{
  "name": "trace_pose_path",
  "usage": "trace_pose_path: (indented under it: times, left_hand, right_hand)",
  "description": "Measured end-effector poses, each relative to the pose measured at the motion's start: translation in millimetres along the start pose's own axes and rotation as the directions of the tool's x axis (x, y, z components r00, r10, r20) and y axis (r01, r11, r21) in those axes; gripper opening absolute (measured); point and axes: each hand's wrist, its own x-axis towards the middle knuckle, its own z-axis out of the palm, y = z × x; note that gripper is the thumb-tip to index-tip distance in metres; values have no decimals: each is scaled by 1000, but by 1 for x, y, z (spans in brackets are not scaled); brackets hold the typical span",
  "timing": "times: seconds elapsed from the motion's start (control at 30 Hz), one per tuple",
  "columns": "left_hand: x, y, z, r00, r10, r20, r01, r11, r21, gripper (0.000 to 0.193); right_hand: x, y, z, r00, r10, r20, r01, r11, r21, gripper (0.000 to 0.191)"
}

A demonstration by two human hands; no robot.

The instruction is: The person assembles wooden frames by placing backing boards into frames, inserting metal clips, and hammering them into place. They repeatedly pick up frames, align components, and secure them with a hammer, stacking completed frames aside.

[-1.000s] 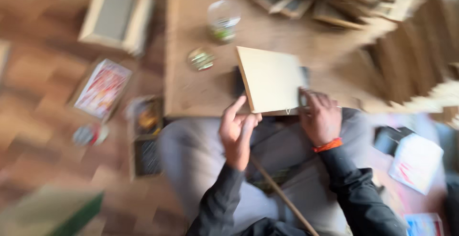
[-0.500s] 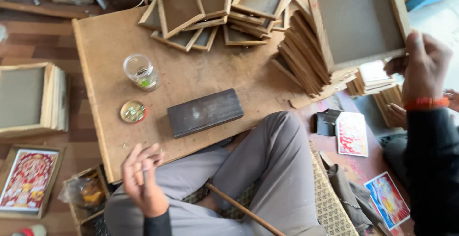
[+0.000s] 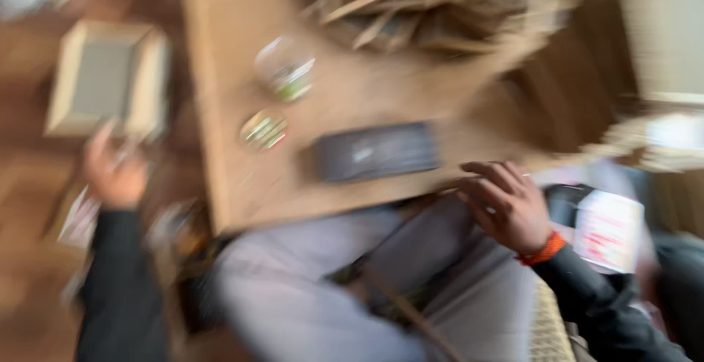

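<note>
With my left hand reaching open at nine o'clock, my empty, open right hand could knock the dark block off the desk — it's close.

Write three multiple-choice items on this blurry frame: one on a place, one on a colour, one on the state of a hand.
1. Where does the dark flat block lie?
A. on the wooden board
B. on the floor
C. in the left hand

2. What colour is the band on the right wrist?
A. blue
B. orange
C. white

3. How is the right hand?
A. shut on a frame
B. gripping the jar
C. open and holding nothing

Answers:
1. A, the block rests on the wooden board, below the glass jar and the round lid.
2. B, an orange band shows at the cuff of the dark sleeve.
3. C, its fingers are spread at the board's near edge. The left hand reaches toward the frame on the floor; blur hides its grip.
</note>
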Motion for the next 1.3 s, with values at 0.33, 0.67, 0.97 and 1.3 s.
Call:
trace_pose_path:
  times: [0.33,0.67,0.97,1.3]
  left_hand:
    - [41,-97,14,978,-183,97,67,722,689,69]
    - [10,-40,-27,995,52,-82,-12,902,431,26]
    - [-26,66,-47,599,-718,-355,-199,297,-934,34]
    - [-96,208,-59,769,-617,-167,-262,-66,-963,42]
  right_hand:
    - [174,-120,205,906,-294,306,227,945,237,30]
    - [250,-110,307,935,-145,325,125,989,83,20]
    - [240,-115,307,964,-70,258,13,977,215,14]
    - [197,-99,252,966,53,253,-208,741,638,19]
